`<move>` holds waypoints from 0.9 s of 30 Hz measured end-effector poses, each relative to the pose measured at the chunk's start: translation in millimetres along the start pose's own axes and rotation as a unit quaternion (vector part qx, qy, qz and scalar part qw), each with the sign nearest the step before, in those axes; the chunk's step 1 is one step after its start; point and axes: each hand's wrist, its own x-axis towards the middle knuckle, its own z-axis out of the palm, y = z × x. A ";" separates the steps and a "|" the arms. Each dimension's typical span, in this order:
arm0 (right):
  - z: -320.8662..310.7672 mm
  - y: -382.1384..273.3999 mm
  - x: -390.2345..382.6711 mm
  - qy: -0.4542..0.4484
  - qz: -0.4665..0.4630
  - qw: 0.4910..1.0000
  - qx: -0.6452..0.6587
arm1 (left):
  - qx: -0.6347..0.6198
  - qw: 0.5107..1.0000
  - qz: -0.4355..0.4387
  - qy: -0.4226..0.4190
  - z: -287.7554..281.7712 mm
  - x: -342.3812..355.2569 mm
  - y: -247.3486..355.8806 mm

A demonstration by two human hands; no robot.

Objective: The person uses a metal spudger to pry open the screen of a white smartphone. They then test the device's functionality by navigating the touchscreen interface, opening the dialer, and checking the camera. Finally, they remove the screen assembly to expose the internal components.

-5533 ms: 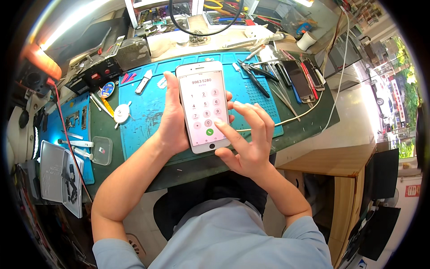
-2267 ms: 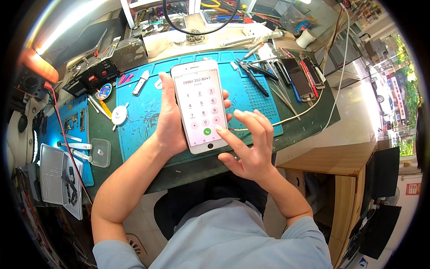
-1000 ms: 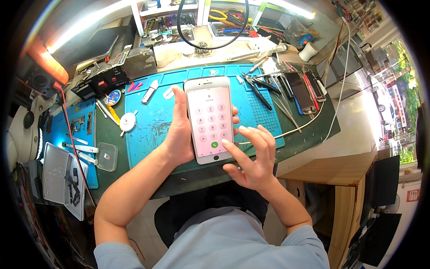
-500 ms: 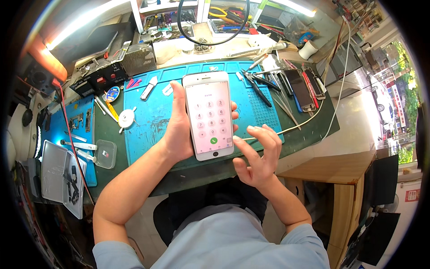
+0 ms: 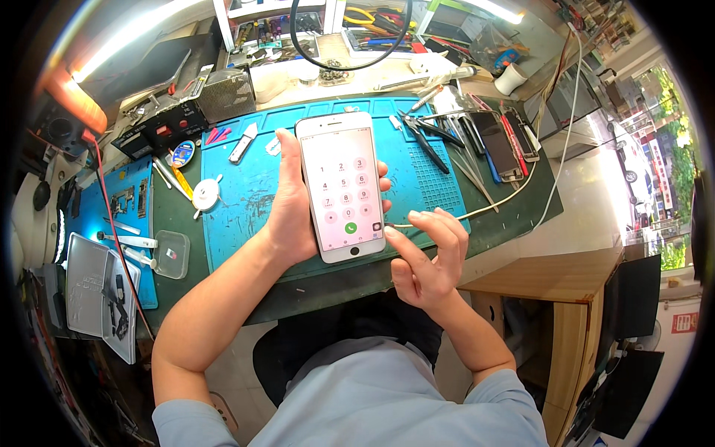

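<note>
Green workbench (image 5: 335, 288), blue mat (image 5: 249, 195) on top. Far left: open grey case (image 5: 91, 283), clear plastic box (image 5: 172, 252). Middle: left hand (image 5: 290, 216) closed round white phone (image 5: 341, 190), lit face up, blocking part of mat. Right hand (image 5: 432, 262) half-curled, empty, just beside phone's lower right edge. Farther right: black pliers (image 5: 427, 147), tweezers (image 5: 477, 180), dark screen panel (image 5: 489, 138).

white phone (image 5: 342, 188): dial-pad digits | black box (image 5: 170, 127): pale lettering, blurred | wall sign (image 5: 684, 322): red, illegible

White phone (image 5: 344, 186), dial pad lit up — top tipped a bit left, held over the blue mat (image 5: 246, 190) — toward its near edge.
</note>
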 end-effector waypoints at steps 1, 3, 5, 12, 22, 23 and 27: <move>0.0 0.4 -0.4 0.000 0.000 1.000 0.003 | 0.002 1.000 0.000 0.001 0.1 0.4 0.0; 0.8 0.0 0.7 0.000 0.002 1.000 0.012 | 0.007 1.000 0.000 0.003 -0.3 0.1 -0.2; 0.7 -0.3 1.4 -0.005 -0.001 1.000 0.009 | 0.010 1.000 0.001 0.001 -0.6 -0.3 -0.2; 2.7 -2.2 2.9 0.006 0.009 1.000 0.012 | 0.013 0.999 0.006 0.037 5.8 -0.2 -1.0; 6.0 -2.1 2.6 0.018 0.032 0.999 0.003 | 0.003 0.999 0.003 0.040 5.3 -1.3 -0.7; 5.5 -2.1 3.1 0.020 0.035 0.999 0.002 | 0.001 0.999 0.001 0.038 5.7 -0.5 -1.0; 5.9 -1.5 2.3 0.027 0.043 0.999 0.007 | 0.019 0.999 0.006 0.038 7.0 -0.2 -1.3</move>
